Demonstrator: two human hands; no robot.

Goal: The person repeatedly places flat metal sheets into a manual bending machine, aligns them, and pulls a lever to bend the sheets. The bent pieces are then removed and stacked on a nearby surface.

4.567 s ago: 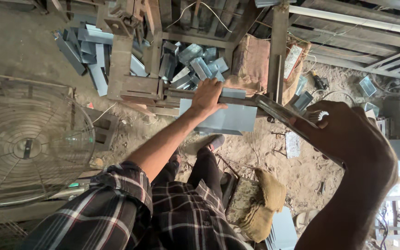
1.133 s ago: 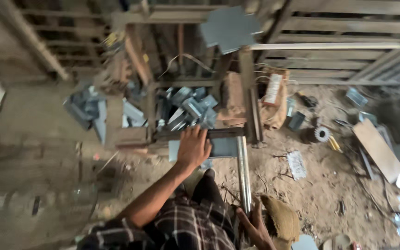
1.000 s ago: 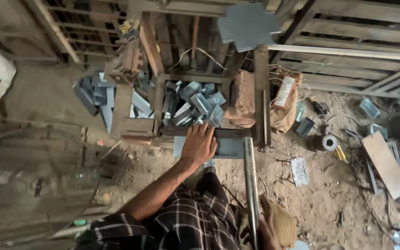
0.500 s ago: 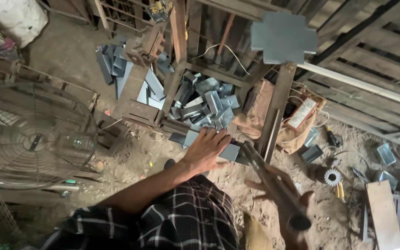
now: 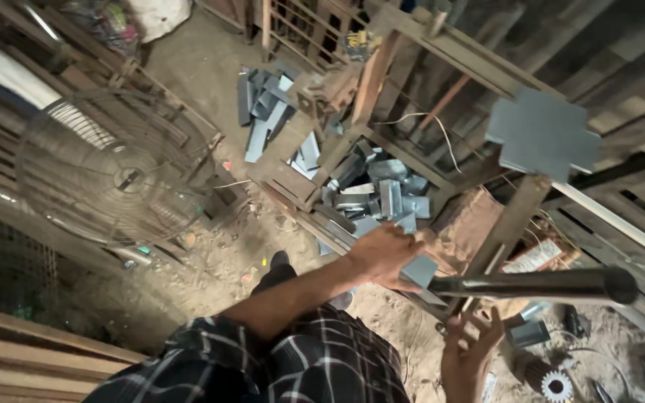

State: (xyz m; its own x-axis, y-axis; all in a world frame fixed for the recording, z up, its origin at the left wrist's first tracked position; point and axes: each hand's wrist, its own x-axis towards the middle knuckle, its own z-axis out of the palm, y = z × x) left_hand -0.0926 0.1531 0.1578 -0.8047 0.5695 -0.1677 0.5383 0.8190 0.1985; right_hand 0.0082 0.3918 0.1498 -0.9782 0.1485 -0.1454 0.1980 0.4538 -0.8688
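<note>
Left hand [image 5: 384,254] lay flat on grey bent sheet-metal piece [image 5: 418,269], pressing it onto wooden press frame [image 5: 315,213], fingers spread, not clenched. Right hand [image 5: 466,351] hung open just below long dark steel lever bar [image 5: 531,284], fingers splayed, not gripping. Judged step: holding blank in place between lever strokes; next move would call for firm grip on bar. Heap of grey folded metal pieces [image 5: 378,195] lay beyond frame; wire-guard fan [image 5: 117,170] stood left.

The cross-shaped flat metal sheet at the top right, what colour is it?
The cross-shaped metal sheet is plain blue-grey; the head view shows it.
</note>
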